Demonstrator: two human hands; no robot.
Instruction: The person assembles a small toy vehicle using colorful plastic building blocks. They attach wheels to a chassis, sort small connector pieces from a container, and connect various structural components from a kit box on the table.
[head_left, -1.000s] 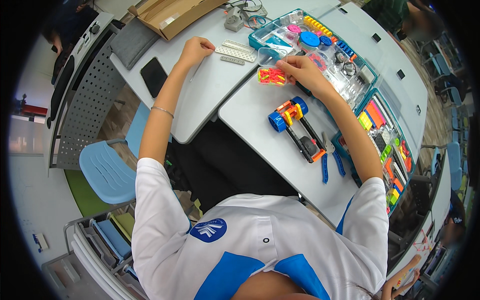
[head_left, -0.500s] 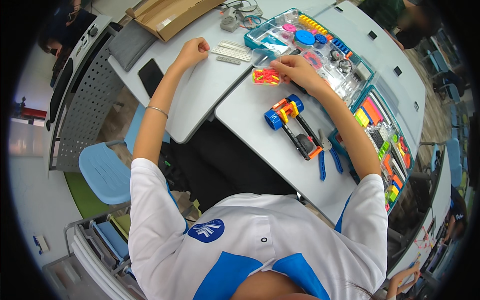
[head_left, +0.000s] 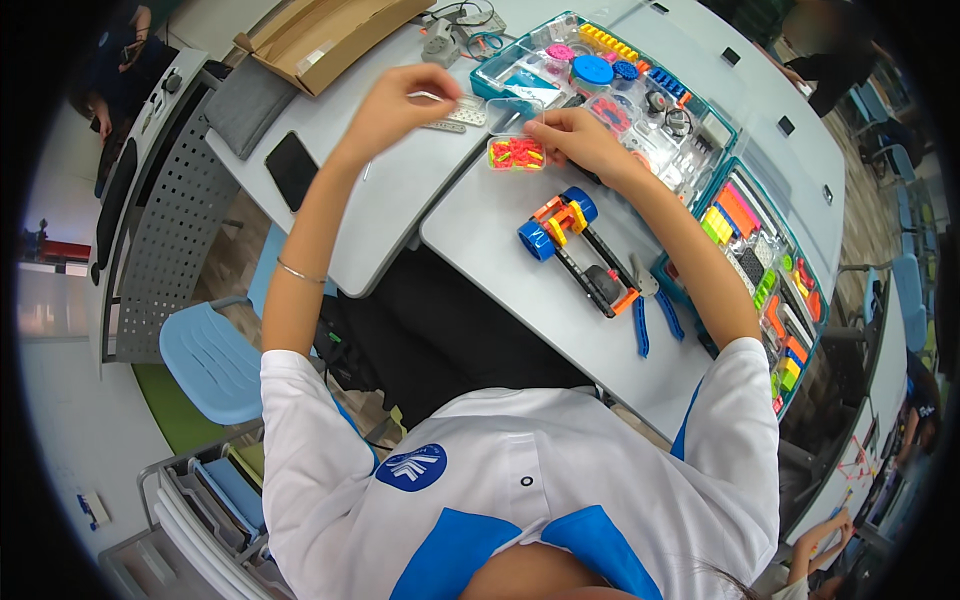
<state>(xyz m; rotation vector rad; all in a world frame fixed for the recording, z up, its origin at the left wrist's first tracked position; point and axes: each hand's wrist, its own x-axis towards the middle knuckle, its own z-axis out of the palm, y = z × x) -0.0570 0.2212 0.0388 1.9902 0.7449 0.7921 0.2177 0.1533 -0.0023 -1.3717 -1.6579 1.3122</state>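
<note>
My left hand [head_left: 396, 112] is raised over the table beside some pale grey perforated plates [head_left: 466, 112]. Its thumb and fingers curl together in a pinch; anything between the fingertips is too small to make out. With my right hand [head_left: 588, 143] I grip a small clear plastic box [head_left: 489, 160] by its side. Pink and yellow connector pins [head_left: 516, 153] fill it, and its transparent lid [head_left: 512, 116] is flipped up. Below my right hand lies a built assembly [head_left: 572, 250] of black beams, orange and yellow pieces and blue wheels. Blue-handled pliers [head_left: 643, 318] rest next to it.
A teal-edged parts case [head_left: 500, 66] with wheels and gears stands behind my right hand; a second parts tray [head_left: 765, 270] sits at the right. On the left are a phone [head_left: 292, 170], a grey pouch [head_left: 252, 105] and an open cardboard box [head_left: 325, 45]. Other people are nearby.
My left hand has moved right and nearer to the open box, now partly covering the perforated plates. My right hand keeps its hold on the box. The view has shifted slightly.
</note>
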